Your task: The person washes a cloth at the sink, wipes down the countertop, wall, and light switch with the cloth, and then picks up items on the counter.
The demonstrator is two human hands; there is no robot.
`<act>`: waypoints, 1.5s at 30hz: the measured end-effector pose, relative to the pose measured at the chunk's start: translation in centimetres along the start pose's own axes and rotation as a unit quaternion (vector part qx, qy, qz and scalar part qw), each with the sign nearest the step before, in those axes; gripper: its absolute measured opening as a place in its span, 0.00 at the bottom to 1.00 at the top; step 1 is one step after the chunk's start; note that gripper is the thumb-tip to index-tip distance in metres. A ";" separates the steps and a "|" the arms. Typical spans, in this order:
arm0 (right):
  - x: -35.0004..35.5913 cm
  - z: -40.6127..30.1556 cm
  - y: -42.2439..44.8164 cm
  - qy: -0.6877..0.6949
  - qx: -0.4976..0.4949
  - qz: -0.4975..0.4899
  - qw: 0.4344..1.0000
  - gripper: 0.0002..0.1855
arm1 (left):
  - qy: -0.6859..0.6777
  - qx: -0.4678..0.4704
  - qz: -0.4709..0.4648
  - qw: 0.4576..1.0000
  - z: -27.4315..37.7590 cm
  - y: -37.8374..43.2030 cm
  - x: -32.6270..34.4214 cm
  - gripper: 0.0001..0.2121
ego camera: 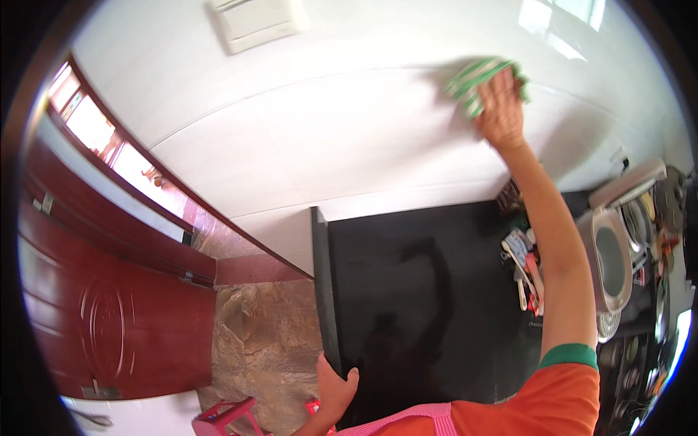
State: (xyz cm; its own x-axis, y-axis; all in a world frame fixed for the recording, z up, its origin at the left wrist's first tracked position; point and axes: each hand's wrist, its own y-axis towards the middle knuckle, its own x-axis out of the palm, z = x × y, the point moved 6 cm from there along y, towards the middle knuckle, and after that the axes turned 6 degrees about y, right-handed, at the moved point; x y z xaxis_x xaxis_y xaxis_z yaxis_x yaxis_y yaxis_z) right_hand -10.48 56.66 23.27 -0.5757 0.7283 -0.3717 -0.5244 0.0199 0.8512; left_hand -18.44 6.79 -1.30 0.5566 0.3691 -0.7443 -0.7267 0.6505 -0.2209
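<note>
My right hand [500, 111] is raised and presses a green-and-white striped cloth [470, 87] flat against the white tiled wall [327, 125]. The cloth is bunched under the palm and sticks out past the fingers on both sides. Low in the view, my left hand [337, 388] rests on the raised edge of a glossy black countertop [414, 305], thumb apart from the fingers; whether it grips the edge is hard to tell. The counter's surface reflects my raised arm.
Brushes and other small utensils [523, 267] lie at the counter's right, beside a beige open-topped appliance [611, 261]. A light switch plate [256, 22] is on the wall. At left are a dark red door [142, 321] and a pink plastic stool [226, 417] on the stone-patterned floor [262, 338].
</note>
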 end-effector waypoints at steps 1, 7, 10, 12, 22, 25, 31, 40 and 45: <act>-0.2 4.4 -1.8 -0.018 0.036 0.037 0.999 0.26 | 0.003 -0.009 0.001 1.000 -0.2 0.0 0.3 0.33; 1.6 9.9 -7.9 0.207 0.533 0.143 0.808 0.37 | 0.057 0.009 0.019 0.998 0.5 0.2 1.0 0.34; 4.2 2.7 -9.7 0.207 0.617 0.072 0.756 0.37 | 0.059 0.016 0.020 0.998 0.9 -0.1 0.8 0.34; 5.0 -3.7 -11.1 0.288 0.626 -0.004 0.725 0.34 | 0.044 0.017 0.013 0.999 0.7 -0.1 0.9 0.33; -13.1 -14.2 -20.4 0.574 0.605 -0.122 0.539 0.19 | 0.005 0.065 0.015 0.998 -0.5 0.1 1.5 0.31; -23.0 -13.7 -25.5 0.500 0.589 -0.298 0.561 0.20 | 0.030 0.058 -0.002 0.998 0.0 0.1 1.8 0.31; -37.1 -12.5 -33.0 0.259 0.463 -0.401 0.747 0.26 | -0.098 0.089 0.002 0.991 -1.4 0.8 1.2 0.27; -42.9 -7.6 -39.3 0.129 0.393 -0.380 0.827 0.13 | -0.072 0.065 -0.005 0.995 -1.6 0.7 2.2 0.26; -41.5 -4.6 -41.4 0.131 0.355 -0.368 0.849 0.11 | -0.016 0.059 0.028 0.998 -2.1 1.1 1.8 0.26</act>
State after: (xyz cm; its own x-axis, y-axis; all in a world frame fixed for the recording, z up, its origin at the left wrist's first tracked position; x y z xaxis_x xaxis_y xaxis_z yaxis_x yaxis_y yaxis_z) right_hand 32.27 22.47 1.79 -0.4251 0.1643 -0.8901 -0.3456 0.8794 0.3274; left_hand -19.10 6.76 -4.22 0.5308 0.4269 -0.7321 -0.7059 0.7007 -0.1032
